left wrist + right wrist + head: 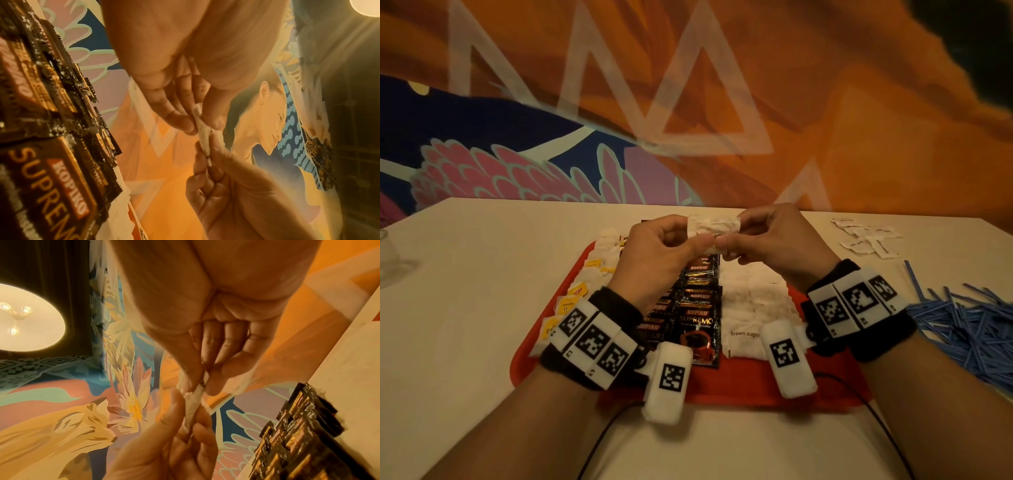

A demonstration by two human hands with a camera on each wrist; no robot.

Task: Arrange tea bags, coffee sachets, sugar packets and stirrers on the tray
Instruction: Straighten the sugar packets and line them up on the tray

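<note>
— Pinching what, exactly?

— A small white packet [714, 229], held up above the far end of the red tray [756, 380]. The left hand [657, 253] grips its left end between thumb and curled fingers [174, 116], the right hand [774, 240] grips its right end the same way, fingers [226, 369] folded against the thumb. From the wrist views the packet shows edge-on, a thin crumpled strip between the two grasps.

— And below the hands?

— On the tray, three columns. Tea bags [585, 291] with yellow tags run down the left side, dark coffee sachets [697, 315] overlap down the middle, white sugar packets [753, 301] lie on the right.

— Anything readable?

— The sachets say "KOPIKO" and "SUPREMO", with a red cup pictured on the nearest one. One sugar packet near the front reads "brown sugar". The tea tags are too blurred to read.

— The surface?

— A pale surface [465, 291]. More white packets [866, 236] are scattered at its far right, and a heap of blue stirrers [962, 325] lies right of the tray. A clear glass [390, 257] sits at the left edge.

— The room?

— Behind it is a mural wall [688, 102], orange with pale triangles and pink feathers; a round ceiling lamp [22, 318] glows overhead.
</note>
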